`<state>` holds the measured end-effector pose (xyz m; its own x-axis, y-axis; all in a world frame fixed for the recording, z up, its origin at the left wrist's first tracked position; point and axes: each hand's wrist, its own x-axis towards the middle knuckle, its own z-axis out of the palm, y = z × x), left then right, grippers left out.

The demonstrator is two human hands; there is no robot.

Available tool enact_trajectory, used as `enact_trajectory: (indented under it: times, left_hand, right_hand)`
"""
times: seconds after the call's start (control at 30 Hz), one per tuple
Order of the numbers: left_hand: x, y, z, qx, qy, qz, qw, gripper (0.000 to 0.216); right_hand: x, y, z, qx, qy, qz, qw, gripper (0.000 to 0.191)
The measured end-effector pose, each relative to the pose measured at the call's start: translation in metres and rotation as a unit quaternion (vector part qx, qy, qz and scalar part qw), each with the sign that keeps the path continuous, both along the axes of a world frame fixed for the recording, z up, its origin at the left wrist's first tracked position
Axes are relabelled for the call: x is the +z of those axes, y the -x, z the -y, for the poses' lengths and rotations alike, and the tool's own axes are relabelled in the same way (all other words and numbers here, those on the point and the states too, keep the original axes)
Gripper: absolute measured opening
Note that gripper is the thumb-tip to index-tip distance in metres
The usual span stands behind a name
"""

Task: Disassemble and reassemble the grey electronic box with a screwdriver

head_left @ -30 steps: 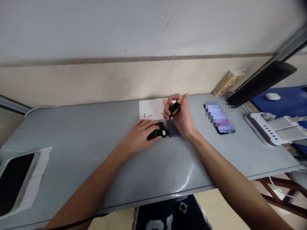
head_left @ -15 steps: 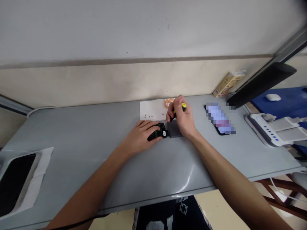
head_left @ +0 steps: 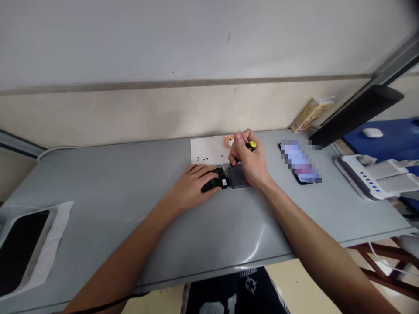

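Note:
My left hand lies fingers-down on a small black device with a green spot, pressing it to the grey table. A grey flat block lies right beside the device. My right hand is closed round a small screwdriver with a yellow and black handle, its tip pointing down at the join between device and block. Just behind, a white sheet of paper carries several tiny black screws and a small orange figure.
A phone lies face up to the right. A cardboard carton leans against the wall. A white device with blue lights sits at the right edge under a dark lamp head. A dark-screened tablet on paper lies far left.
My right hand has shifted a little right and lowered, turning the screwdriver so its yellow end now shows at the top of the fist. My left hand has stayed put on the device.

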<state>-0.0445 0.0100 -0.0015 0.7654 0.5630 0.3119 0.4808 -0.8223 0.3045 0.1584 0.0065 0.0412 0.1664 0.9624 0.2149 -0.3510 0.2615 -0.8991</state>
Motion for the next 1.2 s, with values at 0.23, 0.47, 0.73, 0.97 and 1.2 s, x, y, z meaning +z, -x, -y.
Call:
enact_trajectory:
  times: [0.23,0.47,0.73,0.97,1.2]
  left_hand:
    - [-0.001,0.001,-0.001,0.004,0.004,0.0,1.0,0.024]
    - [0.0,0.0,-0.001,0.006,0.017,-0.012,1.0,0.026]
    - [0.0,0.001,-0.001,0.009,0.012,-0.011,1.0,0.024]
    - [0.002,0.002,-0.001,0.004,0.002,-0.017,1.0,0.026]
    - [0.006,0.002,0.001,0.003,0.008,-0.013,1.0,0.027]
  right_hand:
    - [0.004,-0.008,-0.002,0.081,0.011,-0.045,0.996,0.037]
    - [-0.002,-0.003,0.0,0.031,0.009,0.021,0.999,0.053]
    - [0.001,-0.007,-0.002,0.037,-0.007,0.06,0.997,0.048]
    - [-0.008,-0.009,-0.004,-0.037,-0.028,0.145,0.988,0.038]
    - [-0.003,-0.019,0.0,-0.156,-0.031,0.378,0.912,0.035]
